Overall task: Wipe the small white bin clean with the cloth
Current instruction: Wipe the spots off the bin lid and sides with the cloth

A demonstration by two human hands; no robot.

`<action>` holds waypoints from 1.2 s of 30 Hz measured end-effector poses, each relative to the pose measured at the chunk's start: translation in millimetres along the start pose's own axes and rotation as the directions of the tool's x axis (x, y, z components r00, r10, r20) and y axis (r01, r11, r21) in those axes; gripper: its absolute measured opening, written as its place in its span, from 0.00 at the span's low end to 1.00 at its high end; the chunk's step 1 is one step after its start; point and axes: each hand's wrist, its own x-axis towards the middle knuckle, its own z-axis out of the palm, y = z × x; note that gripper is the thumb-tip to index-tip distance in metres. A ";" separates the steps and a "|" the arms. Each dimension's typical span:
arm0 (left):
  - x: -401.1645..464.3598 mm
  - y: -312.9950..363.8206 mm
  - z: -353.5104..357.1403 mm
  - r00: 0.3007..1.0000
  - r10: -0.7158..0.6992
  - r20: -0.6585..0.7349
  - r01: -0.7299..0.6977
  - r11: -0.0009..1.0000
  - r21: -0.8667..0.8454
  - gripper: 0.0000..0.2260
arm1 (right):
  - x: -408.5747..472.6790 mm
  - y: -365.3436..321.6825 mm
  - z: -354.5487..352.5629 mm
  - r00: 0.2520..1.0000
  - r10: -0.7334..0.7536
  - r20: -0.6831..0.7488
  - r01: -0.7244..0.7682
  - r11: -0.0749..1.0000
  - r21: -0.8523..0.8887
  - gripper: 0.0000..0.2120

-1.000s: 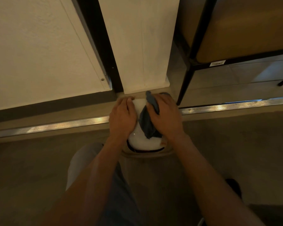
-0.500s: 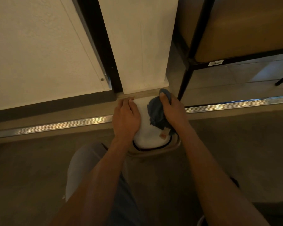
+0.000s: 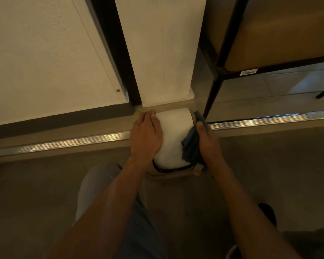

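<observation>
The small white round-topped plastic bin (image 3: 173,135) stands on the floor (image 3: 45,184), hard against the foot of the pale wall pillar (image 3: 163,53) and just beyond the metal threshold strip (image 3: 73,141). The left hand (image 3: 145,136) lies flat on its left side, fingers straight, steadying it. The right hand (image 3: 207,142) grips a bunched dark blue cloth (image 3: 192,144) against the bin's right flank. Pressing sideways there could slide or tip the light bin if the left hand slackens, and the far side by the pillar may go unwiped.
</observation>
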 end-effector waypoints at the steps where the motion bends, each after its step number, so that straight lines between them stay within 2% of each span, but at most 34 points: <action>1: 0.1 0.3 0.1 1.000 0.000 0.010 0.000 1.000 0.008 0.16 | 14.4 -9.7 -0.7 0.999 -0.013 0.053 0.014 1.000 -0.014 0.18; 4: 0.4 1.0 -1.7 0.999 0.002 0.038 -0.003 1.000 0.030 0.18 | 46.6 -34.0 6.1 0.988 -0.068 0.141 0.090 0.983 -0.159 0.18; 6: 1.8 -0.3 -2.3 0.999 -0.012 0.042 0.011 1.000 0.028 0.19 | 50.4 -40.6 14.5 0.984 -0.104 0.144 0.134 0.967 -0.218 0.20; 11: 0.5 -1.6 1.1 1.000 -0.006 0.029 0.006 1.000 -0.008 0.19 | 4.4 -12.1 18.0 0.968 -0.249 -0.039 0.232 0.942 -0.243 0.26; 15: 1.4 -2.7 0.6 0.999 0.003 0.038 -0.003 1.000 0.002 0.19 | -46.0 31.9 29.4 0.934 -0.285 -0.214 0.211 0.927 -0.311 0.32; 19: 1.6 -3.2 -1.9 0.999 0.029 0.046 -0.029 1.000 -0.008 0.20 | -49.1 37.0 31.3 0.927 -0.270 -0.261 0.192 0.938 -0.289 0.32; 23: 2.1 -1.5 -2.6 0.999 0.044 0.029 -0.044 0.999 -0.004 0.20 | -14.0 7.6 21.4 0.956 -0.255 -0.143 0.201 0.928 -0.313 0.31; 25: 1.2 -1.1 -2.5 0.998 0.057 0.030 -0.056 0.998 -0.003 0.19 | 10.7 -13.6 18.6 0.959 -0.274 -0.066 0.225 0.885 -0.407 0.27; 29: 2.4 0.0 -3.7 0.998 0.056 0.021 -0.056 0.998 -0.004 0.16 | 50.4 -55.8 31.3 0.967 -0.237 0.093 0.231 0.661 -0.714 0.22; 32: 3.8 1.4 -3.5 0.999 0.038 0.013 -0.038 0.999 -0.011 0.15 | 54.4 -67.1 42.9 0.946 -0.259 0.196 0.307 0.513 -0.801 0.22; 34: 3.6 0.2 -3.0 0.999 0.040 0.015 -0.039 0.999 -0.014 0.16 | 49.4 -67.1 43.5 0.905 -0.343 0.252 0.407 0.527 -0.746 0.20; 36: 2.7 -2.8 -1.3 0.999 0.036 0.011 -0.035 0.999 -0.027 0.17 | 42.8 -65.8 37.6 0.882 -0.412 0.230 0.459 0.636 -0.621 0.19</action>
